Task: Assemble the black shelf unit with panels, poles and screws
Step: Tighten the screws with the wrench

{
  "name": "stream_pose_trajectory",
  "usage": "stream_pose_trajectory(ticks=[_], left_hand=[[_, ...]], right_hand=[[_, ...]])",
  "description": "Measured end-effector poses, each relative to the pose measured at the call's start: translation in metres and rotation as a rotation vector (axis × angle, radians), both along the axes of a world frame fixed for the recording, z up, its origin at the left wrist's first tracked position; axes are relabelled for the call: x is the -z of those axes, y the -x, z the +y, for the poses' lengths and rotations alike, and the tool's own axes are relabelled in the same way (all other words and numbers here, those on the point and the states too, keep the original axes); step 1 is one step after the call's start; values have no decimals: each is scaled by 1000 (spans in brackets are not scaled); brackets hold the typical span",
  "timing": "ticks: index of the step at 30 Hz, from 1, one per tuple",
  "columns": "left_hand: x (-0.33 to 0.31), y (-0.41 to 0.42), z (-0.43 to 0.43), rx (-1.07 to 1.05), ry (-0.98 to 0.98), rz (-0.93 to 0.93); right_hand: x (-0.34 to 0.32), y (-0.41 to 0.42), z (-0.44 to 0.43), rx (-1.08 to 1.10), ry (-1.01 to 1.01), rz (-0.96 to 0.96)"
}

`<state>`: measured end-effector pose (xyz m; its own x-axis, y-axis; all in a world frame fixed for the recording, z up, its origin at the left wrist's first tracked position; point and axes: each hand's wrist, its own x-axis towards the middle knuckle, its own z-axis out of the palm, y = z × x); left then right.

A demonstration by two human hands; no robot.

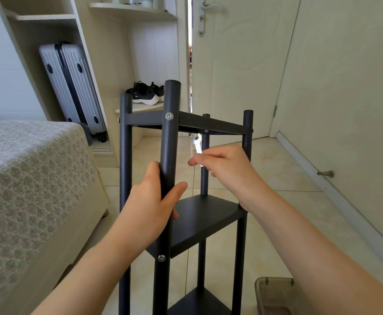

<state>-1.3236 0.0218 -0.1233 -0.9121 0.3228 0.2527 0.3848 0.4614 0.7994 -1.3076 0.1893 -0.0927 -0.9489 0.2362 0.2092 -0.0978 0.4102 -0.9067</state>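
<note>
Stands upright on the tiled floor (pixel 276 169) beside the bed (pixel 27 178): black shelf unit (pixel 205 214), base cut off below. Left hand (pixel 150 201) wrapped round the near pole (pixel 170 133); right hand (pixel 226 167) pinching a small, overexposed metal wrench (pixel 197 144) below the top panel (pixel 211 124), its working end hard to make out.

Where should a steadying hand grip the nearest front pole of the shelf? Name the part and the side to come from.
Grip the front pole on its bare round stretch between the top panel and the middle panel, coming from the left. That side is open, and the fingers can wrap it clear of the screw, as the left hand does now, leaving the right hand its tool.
</note>
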Motion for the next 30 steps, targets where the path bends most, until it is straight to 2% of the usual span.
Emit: stream_pose_trajectory(ticks=[11,21,30], left_hand=[[-1,-3,1,-17,36,31],[1,1,-6,-35,39,71],[4,3,-9,-42,37,95]], right_hand=[[1,11,-16,0,-31,69],[2,21,-22,-2,73,97],[1,25,-30,-47,90,212]])
